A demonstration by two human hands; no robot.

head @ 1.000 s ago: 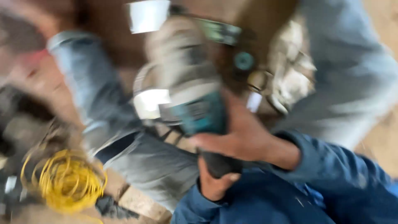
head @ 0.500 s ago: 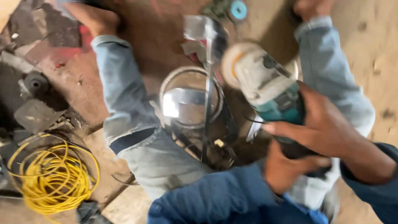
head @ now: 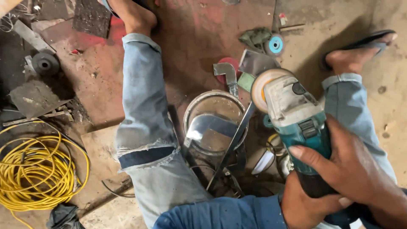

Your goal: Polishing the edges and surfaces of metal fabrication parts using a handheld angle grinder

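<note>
A coil of yellow cable [head: 36, 171] lies on the floor at lower left, with a dark grinding wheel [head: 45, 63] and flat metal scraps [head: 36, 97] above it. Between the knees sits a round metal tin [head: 214, 123] crossed by a bent shiny strip [head: 212, 125]. A small blue disc [head: 275, 44] lies near what appears to be a green rag [head: 254, 37].

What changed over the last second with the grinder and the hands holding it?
The teal angle grinder shifted from the middle of the view to the right side, both hands going with it. The right hand stays wrapped over its body and the left hand under its rear; nothing was let go. The round metal ring between the legs and the yellow cable coil lie as before.
</note>
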